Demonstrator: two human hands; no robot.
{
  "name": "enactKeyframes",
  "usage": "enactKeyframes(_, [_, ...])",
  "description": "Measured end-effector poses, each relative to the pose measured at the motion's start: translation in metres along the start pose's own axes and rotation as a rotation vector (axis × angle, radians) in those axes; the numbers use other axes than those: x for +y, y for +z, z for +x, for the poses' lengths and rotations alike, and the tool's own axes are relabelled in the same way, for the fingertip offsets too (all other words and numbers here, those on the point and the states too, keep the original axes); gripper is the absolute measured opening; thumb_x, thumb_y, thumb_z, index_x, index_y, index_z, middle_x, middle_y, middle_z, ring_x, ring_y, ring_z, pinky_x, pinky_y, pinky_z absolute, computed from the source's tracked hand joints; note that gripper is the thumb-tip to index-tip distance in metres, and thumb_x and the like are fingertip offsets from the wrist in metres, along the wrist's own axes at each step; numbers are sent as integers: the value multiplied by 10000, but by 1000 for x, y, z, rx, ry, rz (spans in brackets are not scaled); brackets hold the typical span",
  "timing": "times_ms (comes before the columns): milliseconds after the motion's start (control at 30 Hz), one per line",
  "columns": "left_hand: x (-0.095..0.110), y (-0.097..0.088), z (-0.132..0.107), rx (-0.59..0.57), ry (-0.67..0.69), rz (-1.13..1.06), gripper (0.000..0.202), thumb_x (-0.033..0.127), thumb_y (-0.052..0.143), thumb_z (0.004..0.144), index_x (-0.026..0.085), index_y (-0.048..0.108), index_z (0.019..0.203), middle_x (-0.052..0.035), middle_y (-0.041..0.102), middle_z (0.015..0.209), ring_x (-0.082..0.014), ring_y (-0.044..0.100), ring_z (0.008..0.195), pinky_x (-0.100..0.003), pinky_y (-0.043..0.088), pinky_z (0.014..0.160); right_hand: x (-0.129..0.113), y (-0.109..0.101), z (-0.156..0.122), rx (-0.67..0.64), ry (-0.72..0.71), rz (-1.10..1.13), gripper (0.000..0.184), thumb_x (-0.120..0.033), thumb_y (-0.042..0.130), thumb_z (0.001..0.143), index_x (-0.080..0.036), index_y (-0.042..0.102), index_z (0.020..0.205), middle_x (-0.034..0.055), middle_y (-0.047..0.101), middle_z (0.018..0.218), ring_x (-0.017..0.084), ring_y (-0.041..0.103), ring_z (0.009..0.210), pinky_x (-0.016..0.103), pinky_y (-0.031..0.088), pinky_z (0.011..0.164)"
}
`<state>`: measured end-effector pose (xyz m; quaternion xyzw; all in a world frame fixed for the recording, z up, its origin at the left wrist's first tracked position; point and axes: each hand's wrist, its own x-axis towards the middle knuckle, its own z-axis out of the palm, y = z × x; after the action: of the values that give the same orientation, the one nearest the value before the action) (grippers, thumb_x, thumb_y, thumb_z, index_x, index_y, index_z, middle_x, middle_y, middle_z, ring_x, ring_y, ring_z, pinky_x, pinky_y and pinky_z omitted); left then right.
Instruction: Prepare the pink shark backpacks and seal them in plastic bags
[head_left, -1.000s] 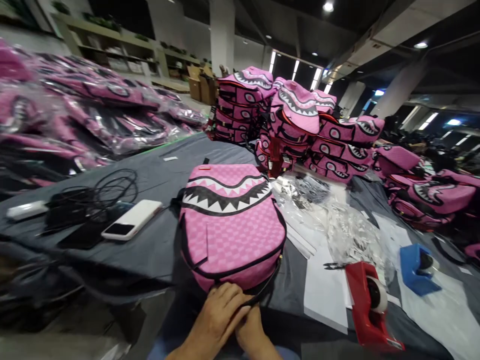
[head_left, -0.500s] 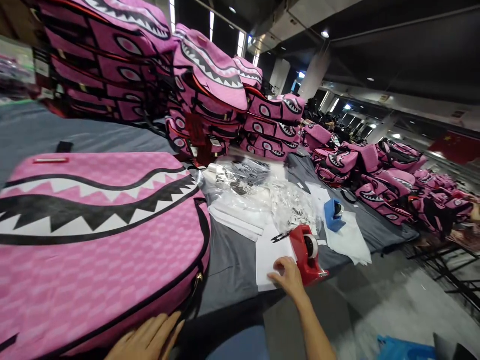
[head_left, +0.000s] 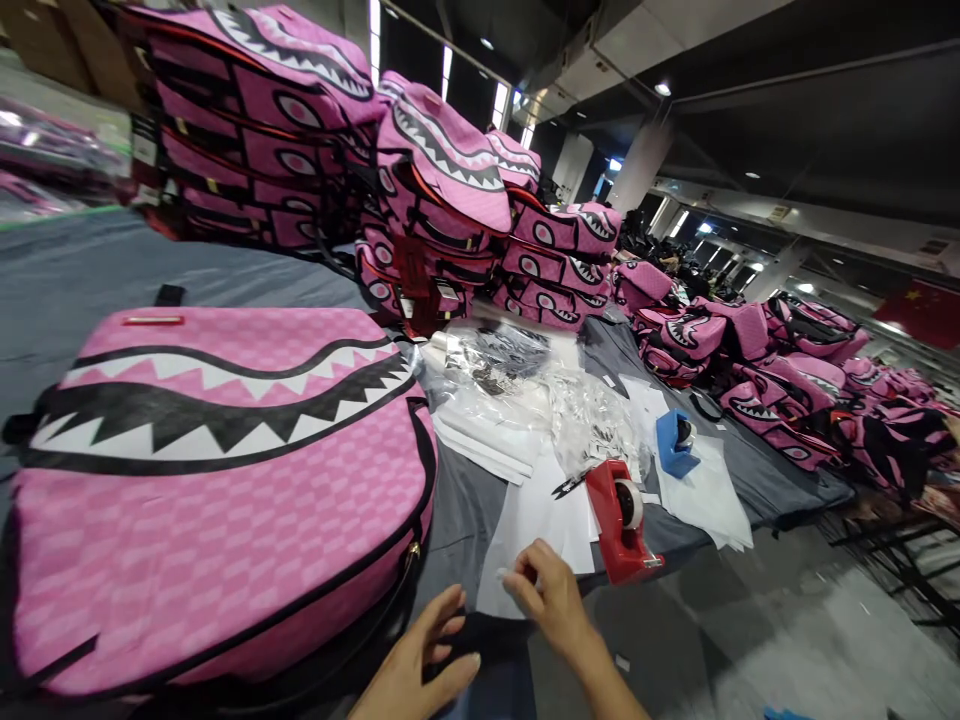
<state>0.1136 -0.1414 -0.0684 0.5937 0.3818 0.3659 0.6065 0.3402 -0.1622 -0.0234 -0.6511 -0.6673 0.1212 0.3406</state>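
Note:
My right hand (head_left: 551,600) pinches a thin sheet of white paper (head_left: 499,560) at the table's front edge, its fingertips partly hiding the grip. To its left my left hand (head_left: 424,655) is raised, thumb and fingers apart, holding nothing and close to the sheet. A pink backpack (head_left: 247,520) with a shark-mouth print lies flat on the left, its front panel up. Just right of the paper stands a red tape dispenser (head_left: 611,530) with a roll in it. Small black thread snips (head_left: 568,487) lie against the dispenser.
Clear plastic bags (head_left: 495,365) and white sheets lie behind the paper. A blue tape dispenser (head_left: 675,445) stands farther right on white sheets. Stacked pink backpacks (head_left: 442,180) line the back of the grey-covered table (head_left: 90,265). More backpacks (head_left: 780,410) are piled on the right.
My left hand has left the backpack's lower edge and come right, up beside the paper. My right hand has drawn a sheet left and toward me. The view has shifted slightly left.

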Motion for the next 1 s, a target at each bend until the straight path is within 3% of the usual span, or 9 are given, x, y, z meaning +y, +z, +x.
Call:
enactKeyframes(67, [6,16,14,-22,-146,-184,685,715,701,754,177,700,1179,-121,757,1152,-292,720,1035,-352,595,880,-21,22,-12,27,26,57,389,-475,492,1042,-199,543,773,-17,561,706,120,520,617,233,371,570])
enactKeyframes(167, [9,10,20,14,-104,-111,593,748,616,804,176,757,869,-57,770,846,-247,723,837,-296,589,769,-45,39,-23,8,-40,63,398,-464,430,1066,-208,537,781,-17,566,680,123,521,576,243,368,538])
enactKeyframes(233, [11,-5,12,54,71,81,490,638,546,918,199,757,858,-29,760,793,-201,716,745,-250,578,685,-57,35,-18,1,-163,33,348,-475,442,1060,-206,589,897,17,636,763,153,596,658,261,434,598])
enactKeyframes(333, [18,-30,-8,83,571,503,336,357,426,1041,218,728,997,-31,769,861,-148,705,701,-214,556,658,-67,20,8,-102,-507,-19,461,-600,479,1015,-191,597,1194,120,711,1080,250,661,1029,381,504,904])
enactKeyframes(433, [25,-51,-32,138,874,850,374,172,295,1057,167,666,1105,-72,756,941,-144,702,805,-256,543,803,-64,18,40,-237,-841,36,306,-526,529,1021,-236,625,1045,34,739,920,205,680,978,464,371,1129])
enactKeyframes(533, [20,-76,-56,227,804,941,328,175,337,1055,170,647,1162,-81,738,989,-161,688,918,-308,517,922,-58,29,56,-243,-885,133,224,-351,561,1036,-226,573,850,-38,667,693,134,649,708,423,412,1080])
enactKeyframes(633, [12,-104,-71,394,591,872,279,314,429,1051,236,696,1075,-47,737,972,-157,689,899,-262,543,838,-58,45,54,-211,-841,153,288,-380,525,1055,-212,560,825,-13,637,652,134,596,606,284,475,688])
enactKeyframes(833, [18,-134,-54,693,126,647,591,730,481,917,227,690,688,26,640,658,-148,630,620,-248,519,617,-71,71,43,-37,-860,42,256,-215,372,1096,-151,591,1212,-40,576,595,108,492,459,263,319,469])
enactKeyframes(1000, [34,-130,-48,742,452,841,353,506,522,1001,224,693,875,31,668,736,-137,625,689,-255,486,690,-65,74,51,-17,-999,-152,286,-142,422,1058,-234,682,1131,-69,435,542,100,344,420,278,206,439])
